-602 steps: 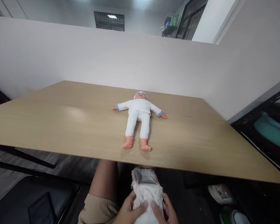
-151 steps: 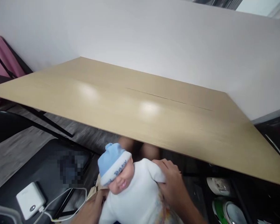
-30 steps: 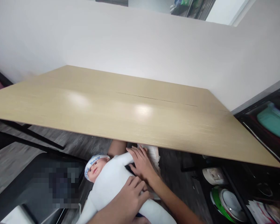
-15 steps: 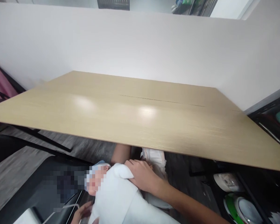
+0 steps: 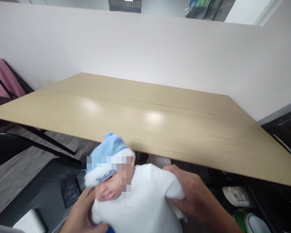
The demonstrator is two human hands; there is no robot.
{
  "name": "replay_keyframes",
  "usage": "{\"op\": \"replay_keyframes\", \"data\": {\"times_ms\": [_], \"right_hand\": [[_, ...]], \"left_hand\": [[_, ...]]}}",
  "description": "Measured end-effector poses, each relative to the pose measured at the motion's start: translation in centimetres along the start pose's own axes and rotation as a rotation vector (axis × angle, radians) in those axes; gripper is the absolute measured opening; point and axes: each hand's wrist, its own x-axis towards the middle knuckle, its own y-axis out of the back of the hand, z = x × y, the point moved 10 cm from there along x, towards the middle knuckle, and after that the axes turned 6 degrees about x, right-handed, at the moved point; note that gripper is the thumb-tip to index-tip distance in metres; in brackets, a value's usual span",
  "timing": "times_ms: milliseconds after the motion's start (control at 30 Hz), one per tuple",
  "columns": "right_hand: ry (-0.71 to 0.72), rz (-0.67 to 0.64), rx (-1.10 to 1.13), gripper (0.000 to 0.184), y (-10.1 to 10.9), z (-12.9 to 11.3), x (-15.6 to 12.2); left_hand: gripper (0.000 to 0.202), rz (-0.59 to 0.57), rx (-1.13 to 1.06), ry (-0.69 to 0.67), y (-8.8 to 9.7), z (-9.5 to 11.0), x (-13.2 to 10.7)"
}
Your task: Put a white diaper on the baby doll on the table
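Observation:
A baby doll [image 5: 145, 200] in a white top and a light blue knit hat [image 5: 109, 147] with a white band is held up at the near edge of the table. Its head leans to the left and its front faces up. My left hand [image 5: 83, 210] grips it from below, near the head and shoulder, with the thumb over the white cloth. On the other side, my right hand [image 5: 190, 186] is closed around the doll's side at its white sleeve. Part of the doll's lower body is cut off by the bottom of the view.
A wide wooden table [image 5: 172, 129] stands in front against a white wall. At left are a black chair [image 5: 48, 181] with a phone [image 5: 70, 191] and a white device [image 5: 30, 222] on it. Containers [image 5: 237, 195] sit on a dark shelf at lower right.
The doll has come up from my lap to the table edge, its head now higher and fully in view. My right hand has shifted right to its side; my left hand has moved up under it.

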Motion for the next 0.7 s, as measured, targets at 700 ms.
{"op": "replay_keyframes", "data": {"times_ms": [700], "right_hand": [[-0.200, 0.387, -0.217, 0.032, 9.8, 13.1, 1.4]], "left_hand": [[0.074, -0.489, 0.061, -0.407, -5.3, 9.7, 18.3]]}}
